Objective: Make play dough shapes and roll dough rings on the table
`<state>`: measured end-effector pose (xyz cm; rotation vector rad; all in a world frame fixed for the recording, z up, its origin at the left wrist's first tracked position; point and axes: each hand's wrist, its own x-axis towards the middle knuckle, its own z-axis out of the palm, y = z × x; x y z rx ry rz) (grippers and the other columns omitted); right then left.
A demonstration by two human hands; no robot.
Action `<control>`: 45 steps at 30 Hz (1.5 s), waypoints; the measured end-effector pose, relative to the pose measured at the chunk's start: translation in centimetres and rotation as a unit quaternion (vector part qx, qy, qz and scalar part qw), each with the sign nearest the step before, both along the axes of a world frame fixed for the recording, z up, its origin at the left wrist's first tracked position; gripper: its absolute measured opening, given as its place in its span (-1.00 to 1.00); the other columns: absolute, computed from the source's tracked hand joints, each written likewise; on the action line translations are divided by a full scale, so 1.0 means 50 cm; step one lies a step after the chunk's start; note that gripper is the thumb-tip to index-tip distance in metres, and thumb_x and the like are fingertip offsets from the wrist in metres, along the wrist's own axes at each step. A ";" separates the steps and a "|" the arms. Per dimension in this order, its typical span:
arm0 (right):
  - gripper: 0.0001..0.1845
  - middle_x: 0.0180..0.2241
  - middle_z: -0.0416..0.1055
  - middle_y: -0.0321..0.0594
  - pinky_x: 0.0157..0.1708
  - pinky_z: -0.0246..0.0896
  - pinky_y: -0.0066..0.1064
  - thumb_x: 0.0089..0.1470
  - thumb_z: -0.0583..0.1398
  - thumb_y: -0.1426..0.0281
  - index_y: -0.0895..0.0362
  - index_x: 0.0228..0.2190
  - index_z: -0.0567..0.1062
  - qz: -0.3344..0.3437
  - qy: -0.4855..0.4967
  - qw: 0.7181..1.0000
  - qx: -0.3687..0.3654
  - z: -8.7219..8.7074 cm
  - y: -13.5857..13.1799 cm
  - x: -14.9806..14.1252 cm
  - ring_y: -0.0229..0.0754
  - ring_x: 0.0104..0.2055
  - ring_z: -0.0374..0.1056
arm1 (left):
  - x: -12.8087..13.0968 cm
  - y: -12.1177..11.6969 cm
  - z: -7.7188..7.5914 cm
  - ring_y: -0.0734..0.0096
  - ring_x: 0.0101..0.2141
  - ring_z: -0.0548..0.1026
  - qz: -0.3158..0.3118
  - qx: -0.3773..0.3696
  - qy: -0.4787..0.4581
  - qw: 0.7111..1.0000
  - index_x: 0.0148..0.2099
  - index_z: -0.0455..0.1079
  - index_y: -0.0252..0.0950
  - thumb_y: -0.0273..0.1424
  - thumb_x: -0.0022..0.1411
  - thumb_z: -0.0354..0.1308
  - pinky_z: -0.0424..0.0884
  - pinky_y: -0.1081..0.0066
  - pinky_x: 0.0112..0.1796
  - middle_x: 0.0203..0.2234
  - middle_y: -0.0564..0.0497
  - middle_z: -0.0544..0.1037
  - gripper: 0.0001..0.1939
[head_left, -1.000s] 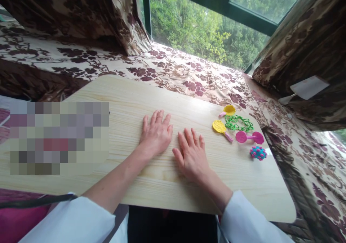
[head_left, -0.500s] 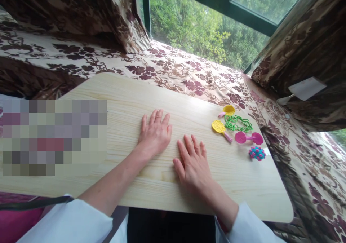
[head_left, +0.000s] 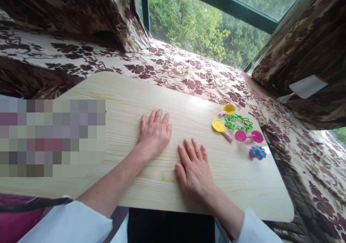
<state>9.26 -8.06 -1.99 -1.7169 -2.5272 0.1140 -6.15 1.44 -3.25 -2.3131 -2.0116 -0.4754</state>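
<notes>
My left hand [head_left: 154, 132] lies palm down on the pale wooden table [head_left: 119, 91], fingers stretched out and holding nothing. To its right and a little nearer to me, my right hand [head_left: 195, 167] also rests flat, with the fingers spread. Nearest to the right hand is a yellow clay disc with a pink handle [head_left: 218, 126], like a small racket. A similar yellow racket shape [head_left: 229, 109] lies behind it. Between and beside them is a green clay chain [head_left: 239, 122] in a loop. A pink clay dumbbell [head_left: 248, 136] and a blue ball with pink knobs [head_left: 257, 152] sit closer to the right edge.
A pixelated patch [head_left: 54, 138] hides the table's left side. Behind the table runs a flower-patterned cloth [head_left: 189, 75] below a window [head_left: 189, 23]. Brown curtains [head_left: 302, 52] hang on both sides, and a white lamp-like object [head_left: 308, 87] stands at the right.
My right hand has slid slightly towards me and to the right on the table. My left hand and the clay pieces stay where they were.
</notes>
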 end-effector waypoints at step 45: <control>-0.37 0.23 -0.19 -0.14 0.16 -0.40 -0.05 0.12 -0.05 0.14 0.14 0.16 0.01 -0.008 0.012 0.998 0.066 -0.005 0.003 0.038 -0.01 0.26 -0.40 | -0.001 -0.001 0.000 0.18 0.18 -0.03 -0.004 0.019 -0.010 1.000 0.17 0.08 -0.26 -0.25 0.24 -0.25 -0.17 0.05 0.11 0.17 -0.11 0.11 -0.52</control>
